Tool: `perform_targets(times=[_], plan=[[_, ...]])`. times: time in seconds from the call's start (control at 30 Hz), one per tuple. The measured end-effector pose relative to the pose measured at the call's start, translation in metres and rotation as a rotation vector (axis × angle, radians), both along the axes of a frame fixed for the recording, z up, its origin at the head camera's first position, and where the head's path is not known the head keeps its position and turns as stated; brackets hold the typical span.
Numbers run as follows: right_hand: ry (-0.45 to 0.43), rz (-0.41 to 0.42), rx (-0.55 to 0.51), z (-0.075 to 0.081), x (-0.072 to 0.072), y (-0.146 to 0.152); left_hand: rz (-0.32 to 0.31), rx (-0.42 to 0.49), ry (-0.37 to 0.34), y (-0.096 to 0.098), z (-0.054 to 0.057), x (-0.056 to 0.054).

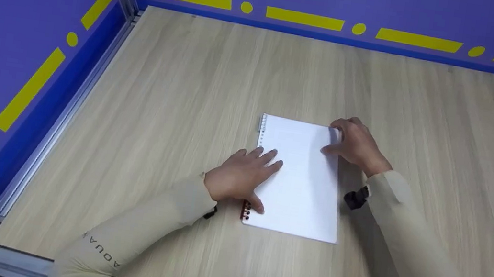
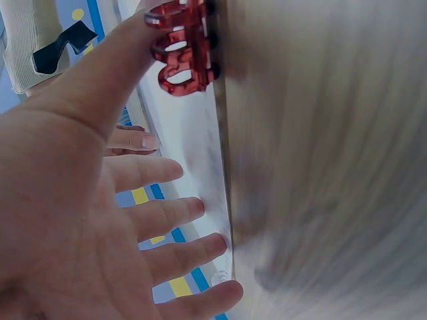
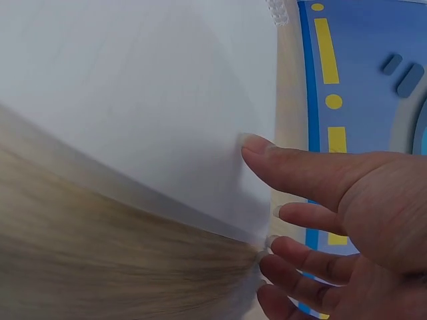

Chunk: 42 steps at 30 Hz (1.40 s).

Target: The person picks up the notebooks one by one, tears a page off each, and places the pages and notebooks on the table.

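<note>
A white ring-bound notebook [image 1: 299, 179] lies upright to the view on the wooden table, its blank page facing up and its binding along the left side. Red plastic rings [image 2: 183, 50] show at the near end of the binding; clear rings [image 1: 263, 122] sit at the far end. My left hand [image 1: 244, 174] spreads its fingers over the binding side, thumb beside the red rings, hiding the middle of the binding. At the far right corner is my right hand [image 1: 355, 144], thumb on the page and fingertips [image 3: 283, 243] right at the corner edge.
The wooden table [image 1: 175, 99] extends around the notebook. Blue-purple panels [image 1: 24, 39] with yellow marks stand along its left and far sides, framed by metal rails [image 1: 60, 127]. Black wrist straps [image 1: 355, 198] show at the sleeves.
</note>
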State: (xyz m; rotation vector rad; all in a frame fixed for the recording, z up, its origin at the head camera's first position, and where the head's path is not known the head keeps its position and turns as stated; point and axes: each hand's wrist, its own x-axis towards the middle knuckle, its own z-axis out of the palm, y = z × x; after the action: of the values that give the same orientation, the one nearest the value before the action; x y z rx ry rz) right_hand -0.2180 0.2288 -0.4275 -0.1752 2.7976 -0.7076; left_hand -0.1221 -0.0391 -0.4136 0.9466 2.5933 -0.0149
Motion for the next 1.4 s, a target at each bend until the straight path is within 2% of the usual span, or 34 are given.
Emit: perform_targets(times=[0.43,0.7,0.93,1.1,1.23,1.4], plan=[[-0.034,-0.026,0.003,0.0011,-0.002,-0.0007,0.032,0.008,-0.03,0.0002,-0.0025,-0.0008],[-0.058,-0.039,-0.018,0.0005,-0.0052,0.0012,0.024,0.009,-0.02,0.0007,-0.0032,0.0001],[0.046,-0.029,-0.046,0.0018,-0.0055,0.0021,-0.011,-0.03,0.028,0.0016,-0.0024,-0.0009],[0.126,-0.05,-0.128,0.0036,-0.0051,0.0018,-0.021,-0.04,0.04,0.0014,-0.0027,-0.0008],[0.147,-0.092,-0.207,0.0048,-0.0047,0.0014,-0.019,-0.039,0.033,0.0016,-0.0026,-0.001],[0.149,-0.124,-0.247,0.007,-0.0029,0.0036,-0.014,-0.052,0.027,0.0021,-0.0027,-0.0015]])
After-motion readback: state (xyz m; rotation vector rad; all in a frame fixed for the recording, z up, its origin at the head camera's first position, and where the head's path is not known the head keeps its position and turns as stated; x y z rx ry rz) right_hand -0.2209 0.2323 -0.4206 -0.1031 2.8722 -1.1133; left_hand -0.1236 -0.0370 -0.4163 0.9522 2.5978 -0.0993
